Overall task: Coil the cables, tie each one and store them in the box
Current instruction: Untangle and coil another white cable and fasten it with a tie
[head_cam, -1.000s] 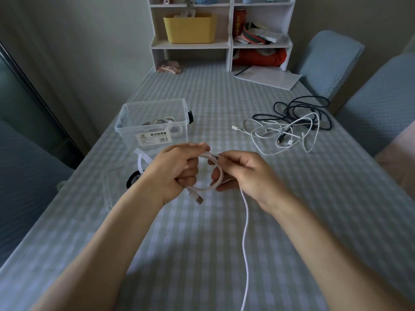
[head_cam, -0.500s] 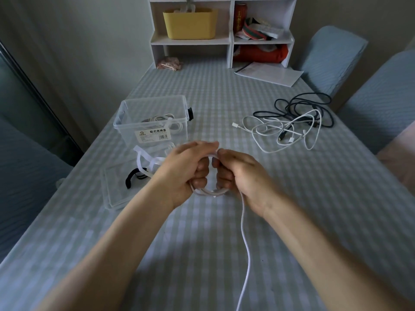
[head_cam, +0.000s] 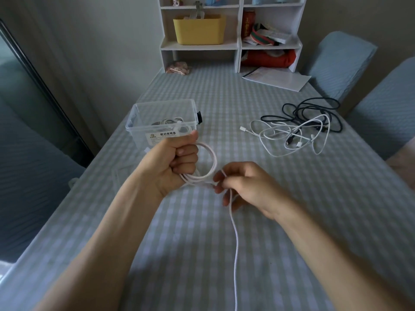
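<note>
My left hand (head_cam: 174, 162) grips a small coil of white cable (head_cam: 213, 160) above the table, a few loops sticking out to the right of the fist. My right hand (head_cam: 242, 187) pinches the same cable just right of and below the coil; the loose tail (head_cam: 235, 254) runs down toward the near edge. Behind the left hand stands the clear plastic box (head_cam: 139, 129) with coiled cables inside. A tangle of white cables (head_cam: 292, 138) and a black cable (head_cam: 314, 111) lies on the table at the right.
The box's clear lid (head_cam: 116, 176) lies to the left of my left wrist. A white shelf unit (head_cam: 238, 48) with a yellow bin (head_cam: 198, 29) stands at the far end, papers (head_cam: 276, 78) beside it. Blue-covered chairs (head_cam: 336, 61) line the right side.
My hands have come apart: the right one slid down and right along the cable, while the left one keeps the coil, which now shows wider loops. The camera has tilted a little.
</note>
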Motion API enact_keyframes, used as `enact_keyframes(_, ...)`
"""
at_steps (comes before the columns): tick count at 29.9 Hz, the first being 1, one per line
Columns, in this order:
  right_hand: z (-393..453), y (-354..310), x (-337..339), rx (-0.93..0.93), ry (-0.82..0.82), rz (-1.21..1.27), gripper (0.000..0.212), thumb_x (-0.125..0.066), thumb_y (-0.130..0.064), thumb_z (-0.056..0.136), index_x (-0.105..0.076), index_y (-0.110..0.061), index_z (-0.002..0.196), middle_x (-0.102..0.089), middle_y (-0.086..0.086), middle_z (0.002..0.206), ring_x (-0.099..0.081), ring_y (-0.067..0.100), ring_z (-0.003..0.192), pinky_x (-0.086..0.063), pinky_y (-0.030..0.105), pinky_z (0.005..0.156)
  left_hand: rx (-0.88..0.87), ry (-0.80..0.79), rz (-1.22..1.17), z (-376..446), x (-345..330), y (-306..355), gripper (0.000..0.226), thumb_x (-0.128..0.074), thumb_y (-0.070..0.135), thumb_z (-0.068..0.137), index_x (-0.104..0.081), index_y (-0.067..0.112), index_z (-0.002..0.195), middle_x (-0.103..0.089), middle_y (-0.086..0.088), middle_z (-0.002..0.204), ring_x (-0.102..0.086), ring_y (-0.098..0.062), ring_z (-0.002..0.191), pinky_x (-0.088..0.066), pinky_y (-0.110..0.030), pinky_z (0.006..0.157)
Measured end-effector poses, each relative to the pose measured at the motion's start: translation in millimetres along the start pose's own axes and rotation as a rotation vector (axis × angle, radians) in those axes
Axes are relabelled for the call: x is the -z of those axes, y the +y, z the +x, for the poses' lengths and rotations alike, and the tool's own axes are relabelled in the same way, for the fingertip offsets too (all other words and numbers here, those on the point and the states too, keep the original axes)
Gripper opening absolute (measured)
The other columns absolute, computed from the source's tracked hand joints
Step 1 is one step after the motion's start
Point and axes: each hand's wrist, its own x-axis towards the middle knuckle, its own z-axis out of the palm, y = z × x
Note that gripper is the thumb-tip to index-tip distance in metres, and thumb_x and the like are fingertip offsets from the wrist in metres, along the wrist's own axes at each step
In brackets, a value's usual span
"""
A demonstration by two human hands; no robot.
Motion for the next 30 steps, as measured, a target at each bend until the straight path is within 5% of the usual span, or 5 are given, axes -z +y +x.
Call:
enact_keyframes(5,6.0,8.5,-7.8,-0.031,0.071,-0.056,0.022,-0.04,-0.009,0.104,-0.06,-0.009,0.098,-0.07,0.004,0.066,-0.054,0.016,0.037,-0.043,0.023,0.038,0.014,-0.084,-0.211,1.0,-4.2,-3.2,0.016,-0.052,0.012,0.086,-0.042,0.017,0.075,-0.027,0.009,0.045,-0.025,-0.006,0.027,-0.018,-0.017,0.024)
enact_keyframes(10,6.0,11.1,-4.2,0.197,-0.004,-0.126,0.01,-0.05,-0.015,0.102,-0.058,-0.021,0.104,-0.065,0.003,0.066,-0.039,0.016,0.035,-0.032,0.024,0.037,-0.106,-0.112,-0.455,1.2,-7.3,-10.3,0.019,-0.049,0.009,0.089,-0.044,0.016,0.071,-0.026,0.009,0.047,-0.021,-0.007,0.03,-0.021,-0.019,0.024)
enact_keyframes(16,5.4,9.6,-4.7,0.316,0.032,0.004,0.014,-0.052,-0.019,0.102,-0.057,-0.012,0.113,-0.065,0.0,0.067,-0.044,0.018,0.043,-0.039,0.031,0.044,-0.224,0.181,-0.299,5.1,-9.9,-23.4,0.032,-0.046,0.012,0.1,-0.04,0.018,0.069,-0.024,0.008,0.048,-0.019,-0.006,0.035,-0.018,-0.016,0.031)
enact_keyframes(25,2.0,6.0,-5.8,0.266,-0.066,0.205,0.034,-0.046,-0.014,0.086,-0.063,-0.018,0.115,-0.072,-0.002,0.096,-0.064,0.021,0.079,-0.053,0.038,0.073,-0.281,0.3,-0.198,0.8,-17.6,-33.9,0.029,-0.05,0.013,0.1,-0.041,0.02,0.073,-0.024,0.007,0.051,-0.017,-0.007,0.041,-0.02,-0.019,0.04)
enact_keyframes(30,1.5,8.4,-9.3,0.259,0.118,-0.029,0.032,-0.039,-0.027,0.107,-0.06,-0.004,0.101,-0.068,0.004,0.07,-0.066,0.017,0.068,-0.055,0.036,0.077,-0.261,0.295,-0.141,-1.5,-19.9,-36.5,0.027,-0.049,0.013,0.1,-0.039,0.02,0.075,-0.025,0.006,0.051,-0.018,-0.007,0.04,-0.019,-0.02,0.043)
